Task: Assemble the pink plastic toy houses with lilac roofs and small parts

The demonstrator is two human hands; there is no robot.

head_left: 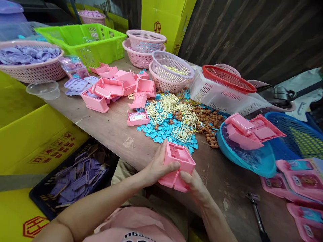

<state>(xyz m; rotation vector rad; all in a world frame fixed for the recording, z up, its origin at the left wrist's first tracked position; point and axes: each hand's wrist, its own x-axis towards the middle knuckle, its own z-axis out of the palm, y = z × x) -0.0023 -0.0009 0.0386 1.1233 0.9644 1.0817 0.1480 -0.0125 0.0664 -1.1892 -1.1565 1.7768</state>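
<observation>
Between both hands, close to my body at the table's front edge, is a pink plastic toy box (180, 161), tilted so that its hollow side shows. My left hand (158, 168) wraps its left side, thumb across the front. My right hand (193, 181) grips the lower right, thumb pressed near a seam; its other fingers are hidden behind the box. Just beyond the box lie small blue plastic pieces (161, 130) and cream plastic frames (182, 132). A small pink tray (138, 117) with a packet in it sits left of those pieces.
Pink box parts (113, 85) are heaped at the back left. Brown bear figures (210, 122) lie near a white basket (217, 97). A blue bowl (264, 164) holds pink parts on the right. A ratchet wrench (256, 211) lies near packaged pink toys (302, 178).
</observation>
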